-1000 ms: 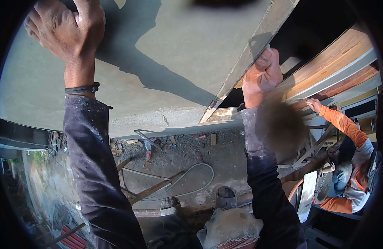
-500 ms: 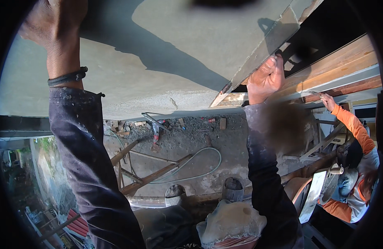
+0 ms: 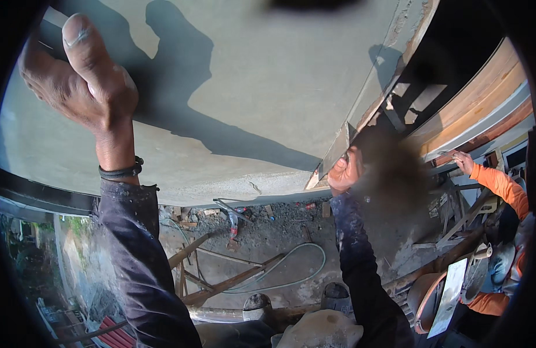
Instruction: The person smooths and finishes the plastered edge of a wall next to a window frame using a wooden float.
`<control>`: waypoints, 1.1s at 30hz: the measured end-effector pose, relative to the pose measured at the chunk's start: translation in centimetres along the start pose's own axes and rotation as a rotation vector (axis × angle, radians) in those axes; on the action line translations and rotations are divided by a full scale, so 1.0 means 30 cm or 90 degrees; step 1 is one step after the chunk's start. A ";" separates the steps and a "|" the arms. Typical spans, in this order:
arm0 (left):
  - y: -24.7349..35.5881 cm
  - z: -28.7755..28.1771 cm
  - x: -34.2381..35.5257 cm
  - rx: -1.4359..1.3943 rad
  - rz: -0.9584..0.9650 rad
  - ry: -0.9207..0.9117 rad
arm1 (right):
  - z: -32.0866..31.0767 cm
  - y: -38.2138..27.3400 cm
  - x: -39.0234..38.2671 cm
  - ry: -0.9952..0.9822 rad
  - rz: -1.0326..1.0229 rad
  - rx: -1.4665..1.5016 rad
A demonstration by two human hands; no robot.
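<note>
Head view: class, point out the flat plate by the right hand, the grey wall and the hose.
Flat plate (image 3: 336,149): head view, middle of its face.
Grey wall (image 3: 268,87): head view, sunlit surface.
Hose (image 3: 325,262): head view, loop's right bend.

On the grey ground below, dark gravelly rubble is scattered around a clear plastic bottle with red on it. A thin pale-green hose curves in a loop beside a long brown wooden plank. Red ribbed sheets lie at lower left. At right, a co-worker in orange sleeves is near a round orange-brown tub and a pale rectangular board.
</note>
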State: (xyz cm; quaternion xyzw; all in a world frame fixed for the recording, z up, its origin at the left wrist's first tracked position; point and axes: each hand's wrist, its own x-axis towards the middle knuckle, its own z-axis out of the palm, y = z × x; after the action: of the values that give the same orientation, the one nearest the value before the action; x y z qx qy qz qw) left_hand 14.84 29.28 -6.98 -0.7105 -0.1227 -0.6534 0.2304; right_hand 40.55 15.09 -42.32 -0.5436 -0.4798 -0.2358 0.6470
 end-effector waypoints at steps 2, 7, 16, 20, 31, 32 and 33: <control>-0.007 -0.019 0.013 0.094 0.025 0.053 | 0.010 -0.020 0.011 0.007 0.001 0.011; 0.005 -0.020 0.019 0.141 0.036 0.050 | 0.003 -0.060 0.082 0.027 0.006 -0.008; -0.004 -0.009 0.021 0.163 0.032 0.072 | 0.003 -0.192 0.350 0.038 0.016 0.008; 0.007 -0.011 0.019 0.182 0.005 0.063 | -0.005 -0.231 0.481 0.033 0.028 0.017; 0.022 -0.036 0.010 0.216 -0.062 0.046 | -0.011 -0.488 0.944 0.062 0.076 0.090; 0.024 -0.038 0.003 0.221 -0.068 0.041 | -0.007 -0.506 0.966 0.067 0.091 0.102; 0.024 -0.043 -0.002 0.226 -0.073 0.035 | 0.002 -0.518 0.986 0.071 0.108 0.114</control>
State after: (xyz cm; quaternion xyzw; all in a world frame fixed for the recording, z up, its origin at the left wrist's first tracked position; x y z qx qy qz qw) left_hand 14.07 28.05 -7.11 -0.6322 -0.2704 -0.6528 0.3179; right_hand 40.36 16.92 -8.96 -0.5082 -0.4144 -0.1661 0.7365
